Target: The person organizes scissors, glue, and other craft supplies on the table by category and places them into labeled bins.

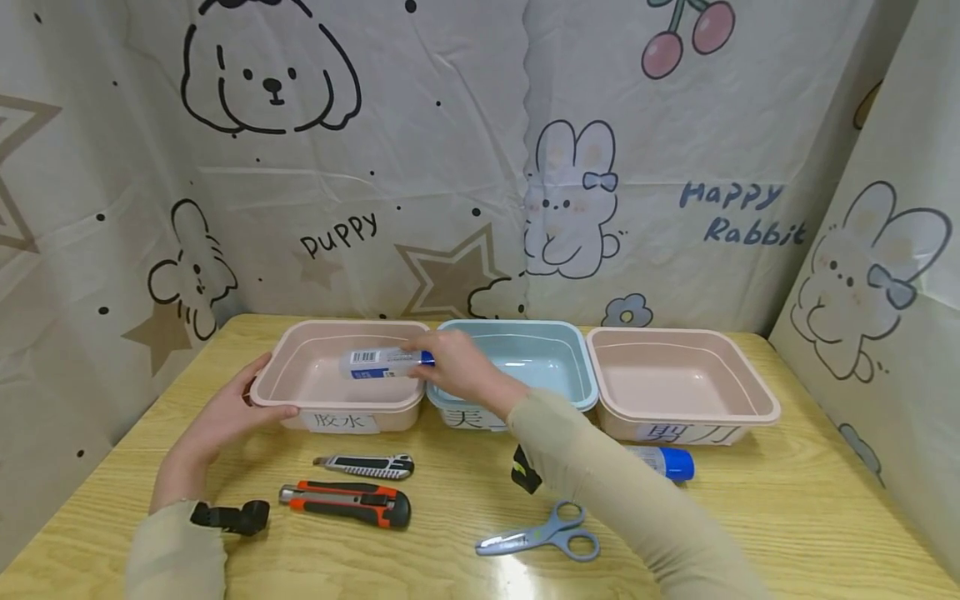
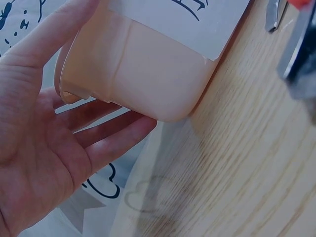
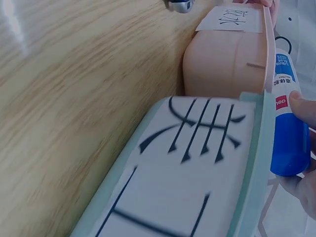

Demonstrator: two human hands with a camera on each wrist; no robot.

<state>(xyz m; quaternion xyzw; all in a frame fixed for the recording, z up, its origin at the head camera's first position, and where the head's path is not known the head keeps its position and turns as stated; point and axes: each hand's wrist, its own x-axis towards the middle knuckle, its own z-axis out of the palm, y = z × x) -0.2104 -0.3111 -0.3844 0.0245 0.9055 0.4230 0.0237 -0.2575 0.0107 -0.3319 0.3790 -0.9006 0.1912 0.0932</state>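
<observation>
Landmark: blue bin (image 1: 517,325), at the back of the table (image 1: 442,504). Right hand (image 1: 459,362): pinches a glue bottle (image 1: 375,363) by its blue cap end, thumb and fingers on opposite sides. Bottle lies roughly level, just left of the blue bin, over the left pink bin (image 1: 302,367); cannot tell whether it touches the inside. Left hand (image 1: 225,417): holds the left pink bin's corner farthest from the blue bin, thumb along the front rim, fingers spread against the side; pressure cannot be told. Right pink bin (image 1: 678,379): just beside the blue bin, on its right. Small cutter (image 1: 367,466) and, nearer the person, large cutter (image 1: 348,503): front-left of the blue bin. Scissors (image 1: 540,537): in front of it. Second glue bottle (image 1: 667,463): front-right, partly behind the right sleeve (image 1: 622,475).
</observation>
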